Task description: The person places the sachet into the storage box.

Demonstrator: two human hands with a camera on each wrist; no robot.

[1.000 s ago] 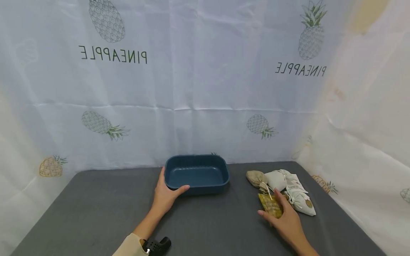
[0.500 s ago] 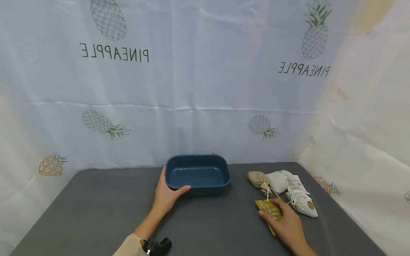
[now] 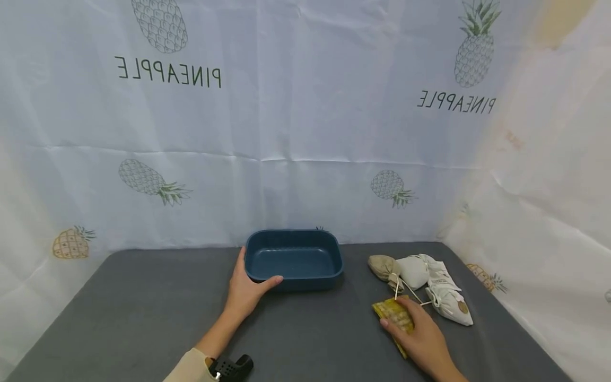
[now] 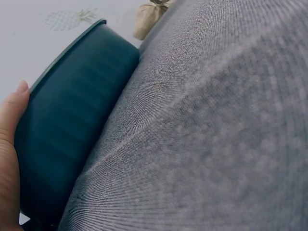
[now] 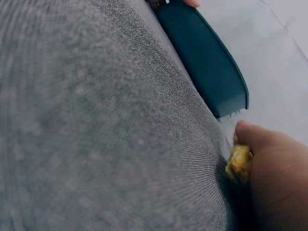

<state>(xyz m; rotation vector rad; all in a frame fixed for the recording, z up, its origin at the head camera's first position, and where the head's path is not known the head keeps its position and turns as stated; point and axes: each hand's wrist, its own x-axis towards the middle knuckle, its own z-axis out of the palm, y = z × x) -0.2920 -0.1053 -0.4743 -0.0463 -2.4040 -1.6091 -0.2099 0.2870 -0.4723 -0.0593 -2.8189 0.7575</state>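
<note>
A dark blue rectangular plastic bin [image 3: 305,284] stands at the table's back, upright, with nothing in it. My left hand [image 3: 245,292] holds its front left corner, the thumb along the front wall and the fingers at the left side. In the left wrist view the thumb reaches the rim of the bin [image 4: 77,106]. To the right, my right hand [image 3: 422,335] grips a small flat yellow packet [image 3: 392,312] with pale lumps showing through, between thumb and fingers. The right wrist view shows only a crumpled end of the packet [image 5: 238,163] beside the thumb.
Behind the right hand lie a tan drawstring pouch [image 3: 383,266], a white pouch [image 3: 413,271] and further white pouches [image 3: 451,306], their cords trailing near the packet. A grey cloth covers the table [image 3: 157,307]. A pineapple-print curtain [image 3: 305,127] hangs close behind the bin.
My right hand has drawn the yellow packet away from the pouches, toward me and slightly left. The left hand and bin have stayed put.
</note>
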